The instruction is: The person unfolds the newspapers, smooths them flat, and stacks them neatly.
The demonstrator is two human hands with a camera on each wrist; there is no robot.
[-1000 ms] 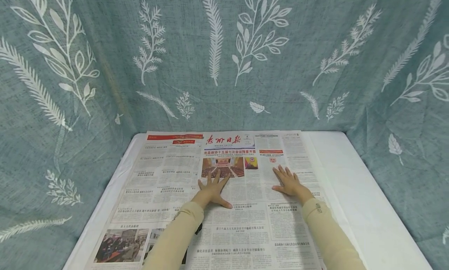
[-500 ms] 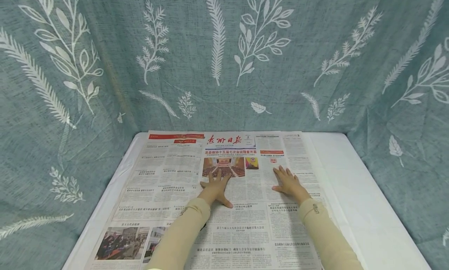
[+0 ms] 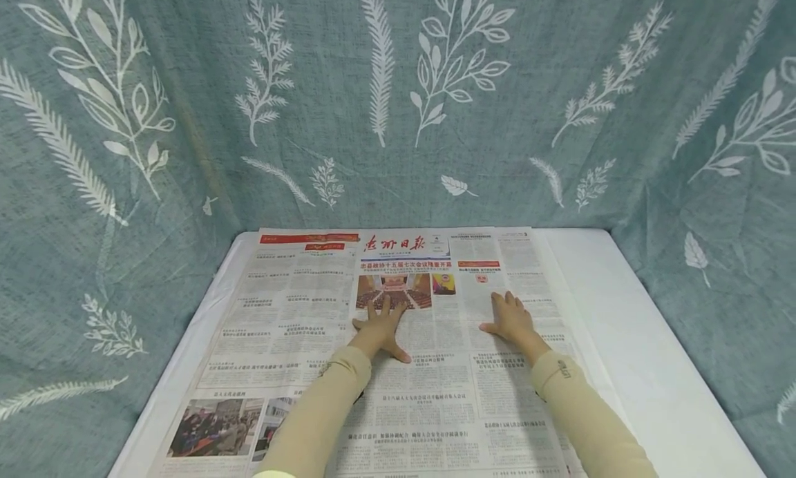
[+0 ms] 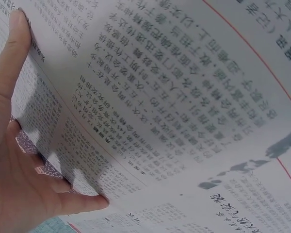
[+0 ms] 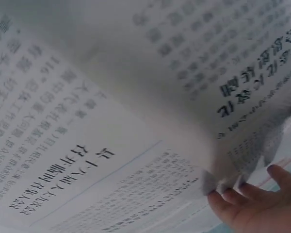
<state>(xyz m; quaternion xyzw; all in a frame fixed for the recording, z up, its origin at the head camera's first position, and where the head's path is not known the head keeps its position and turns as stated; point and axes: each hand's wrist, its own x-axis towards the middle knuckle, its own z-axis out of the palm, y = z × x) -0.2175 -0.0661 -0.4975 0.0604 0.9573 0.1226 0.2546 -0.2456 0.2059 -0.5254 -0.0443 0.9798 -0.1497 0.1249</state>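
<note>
An opened newspaper (image 3: 423, 381) lies flat, with a red masthead and a colour photo of a large hall near its top. My left hand (image 3: 378, 327) rests on it with fingers spread, the fingertips over the lower part of that photo. In the left wrist view the left hand (image 4: 24, 174) has its thumb and fingers stretched out against the print. To the right, my right hand (image 3: 513, 324) lies on the paper, fingers extended and thumb pointing left. The right wrist view shows the right hand's fingertips (image 5: 228, 196) touching the page.
Beneath the newspaper is a white-covered table (image 3: 647, 354), its surface showing along the right and left sides. A blue-green curtain (image 3: 348, 105) with white leaf prints surrounds the back and both sides.
Both hands stay at nearly the same places on the newspaper. The right hand's fingers have drawn slightly closer together. The head view shifts a little.
</note>
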